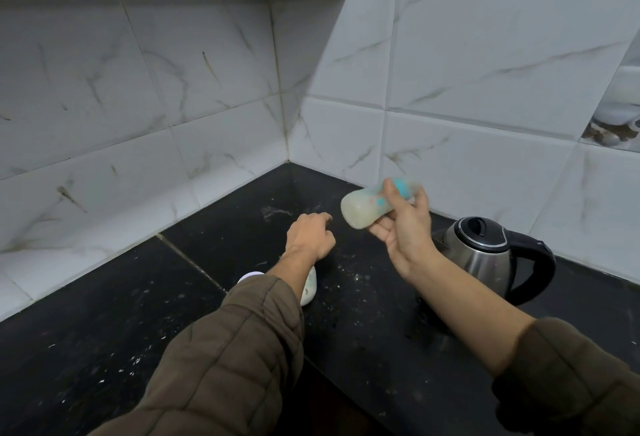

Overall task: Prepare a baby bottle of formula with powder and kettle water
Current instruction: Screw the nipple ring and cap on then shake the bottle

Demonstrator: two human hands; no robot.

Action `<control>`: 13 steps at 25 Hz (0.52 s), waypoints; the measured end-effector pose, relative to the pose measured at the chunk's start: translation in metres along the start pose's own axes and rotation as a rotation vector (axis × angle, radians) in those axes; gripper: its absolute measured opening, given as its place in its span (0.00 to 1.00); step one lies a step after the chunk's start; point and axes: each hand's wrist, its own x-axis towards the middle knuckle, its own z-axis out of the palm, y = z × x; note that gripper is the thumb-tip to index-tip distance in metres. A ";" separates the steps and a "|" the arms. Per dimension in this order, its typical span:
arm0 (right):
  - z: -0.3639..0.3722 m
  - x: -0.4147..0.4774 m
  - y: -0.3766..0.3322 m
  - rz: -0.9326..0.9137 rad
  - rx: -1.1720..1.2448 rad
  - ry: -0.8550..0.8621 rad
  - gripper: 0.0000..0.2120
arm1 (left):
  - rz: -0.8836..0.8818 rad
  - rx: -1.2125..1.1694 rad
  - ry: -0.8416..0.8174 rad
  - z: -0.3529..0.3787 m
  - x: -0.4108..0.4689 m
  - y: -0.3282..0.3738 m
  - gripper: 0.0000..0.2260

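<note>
Head cam: right hand [403, 227] grips tilted, blurred baby bottle [372, 203] w/ fingers [389, 193] wrapped mid-body; light, rigid, maybe slick. Left hand [310, 236] loosely curled, empty, at 9 o'clock; kettle [485, 255] at 4.

Two arms in view, both in quilted olive-brown sleeves

The left sleeve [228, 349] is puffy, stitched in a grid of padded squares, its cuff ending short of the wrist; the right sleeve [568, 376] is the same dull brown padding, pushed higher up the forearm; the left hand [310, 238] and right hand [403, 231] are bare, no rings or watch showing.
</note>
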 end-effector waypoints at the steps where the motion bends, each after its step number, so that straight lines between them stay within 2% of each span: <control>1: 0.002 0.002 0.001 -0.030 0.047 0.069 0.33 | -0.003 -0.006 0.003 0.001 0.000 -0.001 0.22; 3: 0.004 -0.003 0.002 -0.047 0.018 0.054 0.35 | -0.002 -0.001 0.000 0.002 0.002 -0.001 0.20; 6: 0.004 -0.019 0.002 -0.017 -0.279 -0.217 0.35 | 0.021 0.054 -0.053 -0.004 0.004 0.006 0.06; 8: 0.003 -0.023 0.003 -0.030 -0.354 -0.297 0.38 | 0.035 0.064 -0.064 -0.006 0.005 0.006 0.06; 9: 0.003 -0.022 0.004 -0.053 -0.306 -0.252 0.38 | 0.029 0.048 -0.050 -0.005 0.005 0.006 0.08; 11: 0.002 -0.013 0.003 -0.086 -0.164 -0.059 0.36 | 0.009 0.019 -0.005 -0.003 0.003 0.003 0.14; 13: 0.002 -0.002 0.002 -0.101 -0.062 0.082 0.38 | 0.007 0.016 0.004 -0.002 0.003 -0.001 0.21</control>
